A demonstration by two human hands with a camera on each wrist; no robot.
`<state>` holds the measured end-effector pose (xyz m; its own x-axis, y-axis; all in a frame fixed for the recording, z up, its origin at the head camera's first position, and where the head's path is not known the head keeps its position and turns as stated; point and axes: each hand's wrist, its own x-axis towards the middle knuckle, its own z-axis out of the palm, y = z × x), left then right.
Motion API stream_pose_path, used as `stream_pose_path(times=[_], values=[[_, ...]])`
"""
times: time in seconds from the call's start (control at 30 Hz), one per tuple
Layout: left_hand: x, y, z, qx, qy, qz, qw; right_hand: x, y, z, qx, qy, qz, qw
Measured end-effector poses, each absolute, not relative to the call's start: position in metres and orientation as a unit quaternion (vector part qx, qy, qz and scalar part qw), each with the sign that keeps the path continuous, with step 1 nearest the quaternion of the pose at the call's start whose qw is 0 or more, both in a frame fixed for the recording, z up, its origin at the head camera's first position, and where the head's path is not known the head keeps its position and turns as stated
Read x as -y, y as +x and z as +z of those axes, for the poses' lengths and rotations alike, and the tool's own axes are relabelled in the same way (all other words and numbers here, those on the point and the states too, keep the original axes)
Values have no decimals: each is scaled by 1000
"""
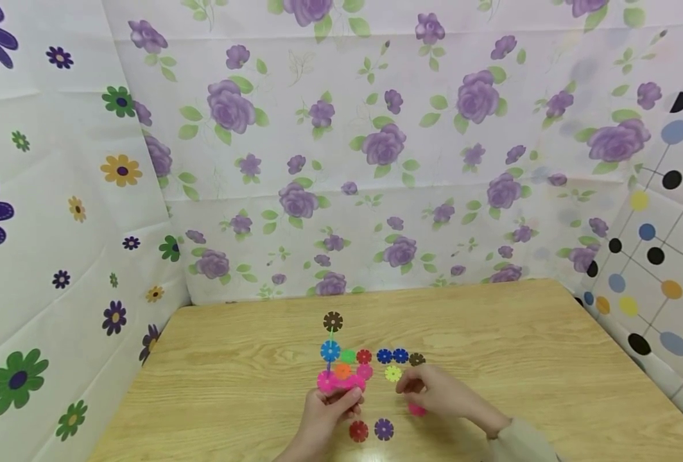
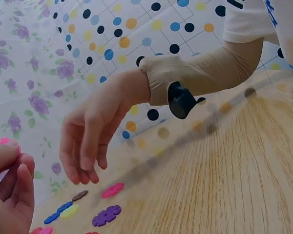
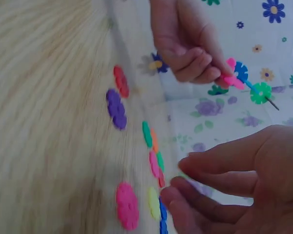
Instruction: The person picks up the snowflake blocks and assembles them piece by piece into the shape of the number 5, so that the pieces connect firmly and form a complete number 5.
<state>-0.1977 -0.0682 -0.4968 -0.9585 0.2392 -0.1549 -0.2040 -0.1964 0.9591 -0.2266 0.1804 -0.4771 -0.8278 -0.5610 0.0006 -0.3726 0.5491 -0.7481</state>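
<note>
My left hand [image 1: 325, 414] pinches a pink notched snowflake disc [image 1: 355, 384] between thumb and fingers. It belongs to a joined piece of interlocking discs, with a blue disc [image 1: 330, 351] above the pink ones and a brown disc [image 1: 332, 321] at the top. A green disc [image 3: 261, 93] seen nearly face-on joins them in the right wrist view. Over the table hovers my right hand [image 1: 436, 390], its fingers loosely bent and holding nothing. Below it lies a loose pink disc [image 3: 127, 206], apart from the fingertips. A yellow disc [image 1: 393, 373] is close by.
On the wooden table [image 1: 232, 359] lie more loose discs: a red one [image 1: 359, 431] and a purple one [image 1: 384, 429] near the front, blue ones [image 1: 400, 355] and a brown one [image 1: 417, 359] behind. Floral cloth [image 1: 341, 160] hangs behind the table.
</note>
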Motion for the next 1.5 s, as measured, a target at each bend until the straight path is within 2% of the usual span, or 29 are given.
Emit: stream_pose_path(times=[0.47,0.9,1.2,1.5], values=[[66,-199,-493,-618,5,778,114,-185,-223,-497,-934,-227,-268,68],[65,-203,-496,-600,10,788,136,-174,-230,-492,-884,-235,-399,67],[64,-205,-487,-589,15,796,140,-162,-228,-472,-843,-282,-457,-34],[61,-205,-482,-581,12,800,150,-152,-223,-467,-820,-277,-483,-133]])
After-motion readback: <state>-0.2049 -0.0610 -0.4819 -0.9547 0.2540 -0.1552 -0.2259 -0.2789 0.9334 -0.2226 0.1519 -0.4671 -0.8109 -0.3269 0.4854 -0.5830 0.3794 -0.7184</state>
